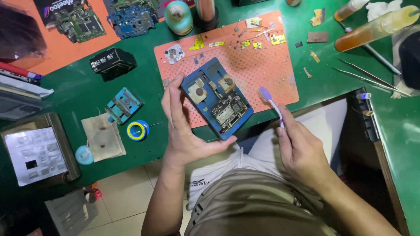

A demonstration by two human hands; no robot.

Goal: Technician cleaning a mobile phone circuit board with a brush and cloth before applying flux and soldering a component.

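Fingers of the left hand [186, 131] clasp a blue holder [217, 98] with a circuit board [227, 112] clamped in it, tilted above the orange mat [262, 65] on the green surface [74, 87]. The right hand [302, 150] grips a purple toothbrush [270, 101], bristles just beside the holder.

The flat blue metal holder plate [217, 98] is a long rectangle, tilted up off the table at the front edge of the orange mat. A small dark circuit board sits clamped near its lower end. The thin white toothbrush with a purple head [271, 104] stands slanted just beside the plate's right side, not touching it.
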